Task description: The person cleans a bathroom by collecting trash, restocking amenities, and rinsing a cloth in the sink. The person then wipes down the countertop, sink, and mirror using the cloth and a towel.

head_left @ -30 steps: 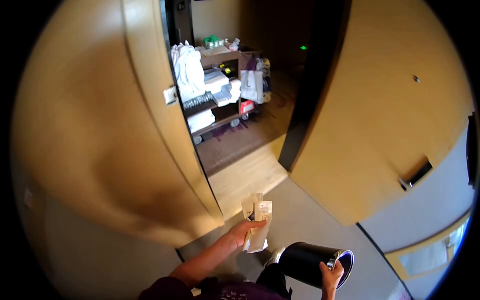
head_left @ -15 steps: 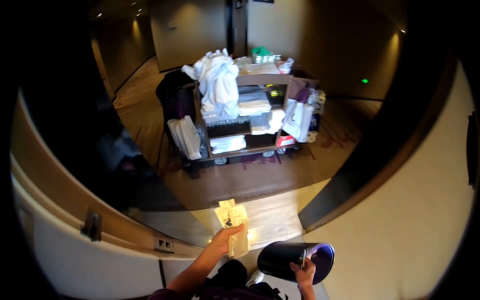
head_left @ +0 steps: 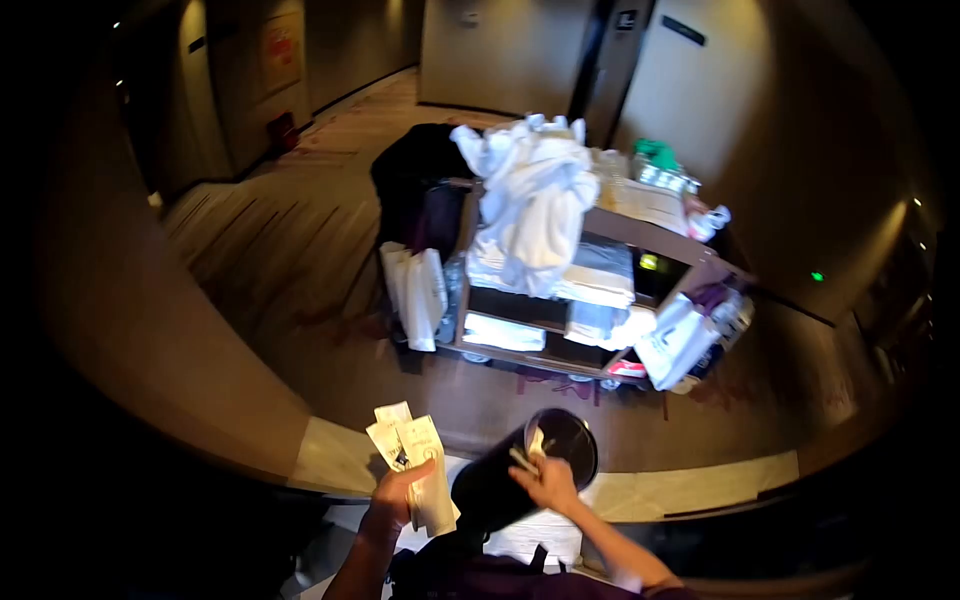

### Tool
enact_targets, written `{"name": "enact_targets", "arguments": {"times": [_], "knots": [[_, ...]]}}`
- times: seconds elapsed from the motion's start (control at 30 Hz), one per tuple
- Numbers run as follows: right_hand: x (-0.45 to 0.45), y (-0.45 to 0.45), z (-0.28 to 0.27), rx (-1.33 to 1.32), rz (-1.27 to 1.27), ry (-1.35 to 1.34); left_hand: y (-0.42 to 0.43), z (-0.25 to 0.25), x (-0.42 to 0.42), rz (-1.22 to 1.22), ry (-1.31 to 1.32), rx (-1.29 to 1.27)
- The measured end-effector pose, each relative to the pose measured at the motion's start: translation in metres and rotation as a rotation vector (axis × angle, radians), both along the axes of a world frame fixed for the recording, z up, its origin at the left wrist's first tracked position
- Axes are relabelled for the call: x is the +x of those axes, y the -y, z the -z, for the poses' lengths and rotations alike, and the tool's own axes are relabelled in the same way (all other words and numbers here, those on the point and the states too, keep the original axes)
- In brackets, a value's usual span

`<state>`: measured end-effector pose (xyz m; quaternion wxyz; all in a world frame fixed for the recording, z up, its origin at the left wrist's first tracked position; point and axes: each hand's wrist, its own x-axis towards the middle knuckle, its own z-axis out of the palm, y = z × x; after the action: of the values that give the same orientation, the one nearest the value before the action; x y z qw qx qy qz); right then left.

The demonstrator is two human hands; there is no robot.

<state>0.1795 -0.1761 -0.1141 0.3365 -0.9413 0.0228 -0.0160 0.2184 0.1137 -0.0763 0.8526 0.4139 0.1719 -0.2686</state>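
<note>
My left hand (head_left: pixel 396 493) is closed around several flat cream paper packets (head_left: pixel 428 478), which fan out above the thumb and bear dark print. To the right of them, a black cylindrical waste bin (head_left: pixel 486 492) is tilted, its open mouth facing up and away from me. My right hand (head_left: pixel 552 486) grips the bin at its rim. A small pale strip (head_left: pixel 536 441) shows at those fingers, too blurred to name. The bin's inside looks dark, and its contents cannot be made out.
A housekeeping cart (head_left: pixel 512 352) stands ahead in the corridor, with crumpled white linen (head_left: pixel 540 190), folded towels (head_left: pixel 598 275) and a green cloth (head_left: pixel 655 153) on it. White paper bags (head_left: pixel 412 298) hang at its left side, a white bag (head_left: pixel 680 340) at its right. A pale threshold (head_left: pixel 690 483) crosses the floor.
My view has turned left and moved closer to the cart and corridor. The bin has swung up and left, nearer the packets. Both hands keep their holds.
</note>
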Motion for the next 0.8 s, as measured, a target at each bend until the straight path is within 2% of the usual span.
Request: {"name": "enact_targets", "arguments": {"times": [0.03,0.07,0.1,0.17,0.2,0.23,0.3,0.37,0.43,0.47,0.5,0.6,0.67,0.77,0.8], "knots": [[0.04,-0.001,-0.014,0.06,-0.024,-0.003,-0.003,-0.015,0.012,-0.02,0.085,0.085],[0.079,0.0,-0.025,0.13,-0.059,-0.024,-0.011,0.012,0.027,-0.079,0.102,0.012],[0.111,0.0,-0.042,0.211,-0.097,-0.021,-0.013,0.016,0.03,-0.205,0.069,0.01],[0.18,-0.007,-0.066,0.4,-0.211,0.044,-0.019,-0.004,0.046,-0.343,-0.017,0.098],[0.211,-0.015,-0.091,0.555,-0.278,0.061,-0.025,-0.015,0.051,-0.387,0.04,0.142],[0.253,-0.02,-0.089,0.614,-0.362,0.175,-0.03,-0.028,0.059,-0.391,-0.049,0.165],[0.326,-0.028,-0.136,0.674,-0.403,0.146,-0.035,-0.046,0.077,-0.513,-0.021,0.215],[0.398,-0.032,-0.176,0.743,-0.414,0.187,-0.041,-0.042,0.099,-0.648,-0.055,0.081],[0.457,-0.047,-0.22,1.233,-0.388,0.199,-0.036,-0.059,0.128,-0.75,-0.027,0.106],[0.479,-0.053,-0.248,1.404,-0.329,0.193,-0.044,-0.051,0.143,-0.773,-0.043,0.142],[0.532,-0.048,-0.244,1.38,-0.205,0.224,-0.037,-0.064,0.163,-0.794,-0.042,0.191],[0.625,-0.047,-0.246,1.796,-0.192,0.213,-0.021,-0.071,0.193,-0.842,-0.002,0.124],[0.669,-0.052,-0.253,2.127,-0.276,0.152,-0.016,-0.07,0.216,-0.879,0.002,0.08],[0.739,-0.035,-0.237,2.429,-0.747,-0.033,-0.024,-0.074,0.28,-0.81,-0.034,0.095],[0.748,-0.038,-0.24,2.46,-0.673,0.069,-0.032,-0.067,0.301,-0.794,-0.075,0.076]]}}
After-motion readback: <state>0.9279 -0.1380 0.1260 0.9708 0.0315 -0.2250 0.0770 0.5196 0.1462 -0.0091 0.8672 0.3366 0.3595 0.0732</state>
